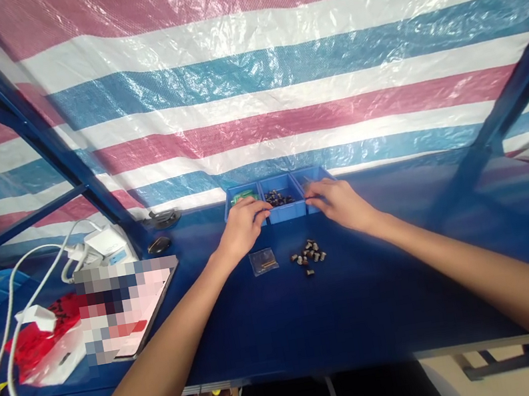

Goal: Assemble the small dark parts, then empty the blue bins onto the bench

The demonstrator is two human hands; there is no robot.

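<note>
The left hand (246, 217) had its thumb and fingertips drawn close together at the front of the bins, near where the left and middle ones met; whether they pinched the rim, a small part or nothing could not be told. The right hand (338, 199) was bent much the same way near the meeting of the middle and right bins, and its grip could not be made out either. Between the hands stood the middle blue bin (290, 212), with a heap of small dark parts (278, 197) inside. The left blue bin (227, 205), just beside it, contained something green (242, 195), while the right blue bin (324, 172) was partly covered by the right hand, its contents unclear. Nearer the person, a loose cluster of small metal-and-dark pieces (309, 245) lay on the blue table (402, 290), one piece apart in front. A clear packet (263, 261) with thin brass-coloured items lay just left of the cluster. Farther left were a tablet (153, 304), partly pixelated, a black mouse-like object (159, 244), white plugs (105, 241), white cables (5, 356) and a red bag (63, 309). Behind everything hung a striped plastic sheet (273, 65).
</note>
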